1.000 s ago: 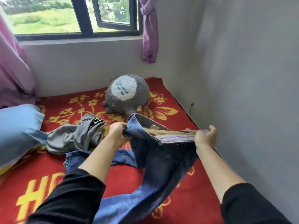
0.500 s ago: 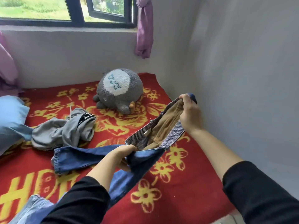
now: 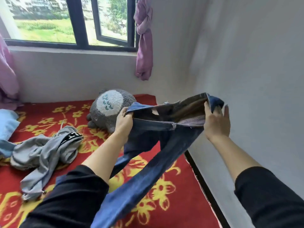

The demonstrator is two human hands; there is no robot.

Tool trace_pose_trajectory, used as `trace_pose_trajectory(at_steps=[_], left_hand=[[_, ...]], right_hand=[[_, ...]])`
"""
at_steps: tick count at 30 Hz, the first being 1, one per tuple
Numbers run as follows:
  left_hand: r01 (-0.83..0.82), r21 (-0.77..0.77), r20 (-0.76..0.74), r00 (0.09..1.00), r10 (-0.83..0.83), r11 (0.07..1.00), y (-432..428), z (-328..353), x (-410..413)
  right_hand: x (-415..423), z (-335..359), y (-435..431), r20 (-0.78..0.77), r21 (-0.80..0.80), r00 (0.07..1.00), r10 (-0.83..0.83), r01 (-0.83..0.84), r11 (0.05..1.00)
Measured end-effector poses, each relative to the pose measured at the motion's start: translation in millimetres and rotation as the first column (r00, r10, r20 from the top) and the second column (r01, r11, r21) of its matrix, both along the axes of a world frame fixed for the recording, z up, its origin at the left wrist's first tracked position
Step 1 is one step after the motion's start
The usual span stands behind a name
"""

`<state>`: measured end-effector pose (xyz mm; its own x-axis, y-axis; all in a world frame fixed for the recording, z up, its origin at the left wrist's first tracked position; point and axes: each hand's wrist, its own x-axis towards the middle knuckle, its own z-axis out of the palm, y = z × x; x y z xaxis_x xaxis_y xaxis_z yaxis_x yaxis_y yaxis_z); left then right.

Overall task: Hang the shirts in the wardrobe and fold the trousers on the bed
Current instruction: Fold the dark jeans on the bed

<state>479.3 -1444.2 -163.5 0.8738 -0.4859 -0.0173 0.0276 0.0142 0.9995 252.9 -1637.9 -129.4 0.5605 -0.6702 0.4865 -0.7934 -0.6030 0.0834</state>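
Note:
Blue jeans [image 3: 148, 162] hang in the air above the bed, waistband stretched wide and its brown lining showing. My left hand [image 3: 124, 123] grips the left end of the waistband. My right hand [image 3: 215, 122] holds the right end, thumb inside and fingers spread behind the cloth. Both legs trail down toward me over the red blanket [image 3: 172, 203]. A crumpled grey garment [image 3: 44, 152] with a black band lies on the bed to the left.
A grey plush toy [image 3: 108, 109] sits at the head of the bed under the window [image 3: 82, 22]. A blue pillow [image 3: 7, 124] lies at the far left. The white wall [image 3: 255, 96] runs close along the right. A knotted purple curtain [image 3: 144, 38] hangs by the window.
Both hands have lifted the jeans off the bed and pulled the waistband level and taut. The left hand rose from low near the blanket to the height of the right.

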Motion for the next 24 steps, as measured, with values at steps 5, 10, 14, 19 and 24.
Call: trace_pose_trajectory(at_steps=[5,10,14,19,24], left_hand=[[-0.106,0.121,0.049,0.994,0.101,0.987,-3,-4,9],[0.026,0.675,-0.092,0.995,0.05,0.737,75,-121,-11],[0.262,0.933,-0.237,0.963,-0.127,0.245,148,-191,-50],[0.407,0.822,-0.457,0.889,0.033,0.397,173,-213,-67],[0.306,0.642,-0.535,0.836,0.125,0.703,122,-168,-15]], right_hand=[[-12,-12,-29,0.292,0.387,0.944,-0.151,0.028,0.922],[-42,-106,7,-0.222,0.774,0.966,-0.135,0.259,0.578],[-64,-180,54,-0.452,0.804,0.876,0.169,0.318,0.502],[-57,-204,69,-0.556,0.831,0.728,0.4,0.506,0.233],[12,-178,38,-0.391,0.873,0.905,0.166,0.308,0.38]])
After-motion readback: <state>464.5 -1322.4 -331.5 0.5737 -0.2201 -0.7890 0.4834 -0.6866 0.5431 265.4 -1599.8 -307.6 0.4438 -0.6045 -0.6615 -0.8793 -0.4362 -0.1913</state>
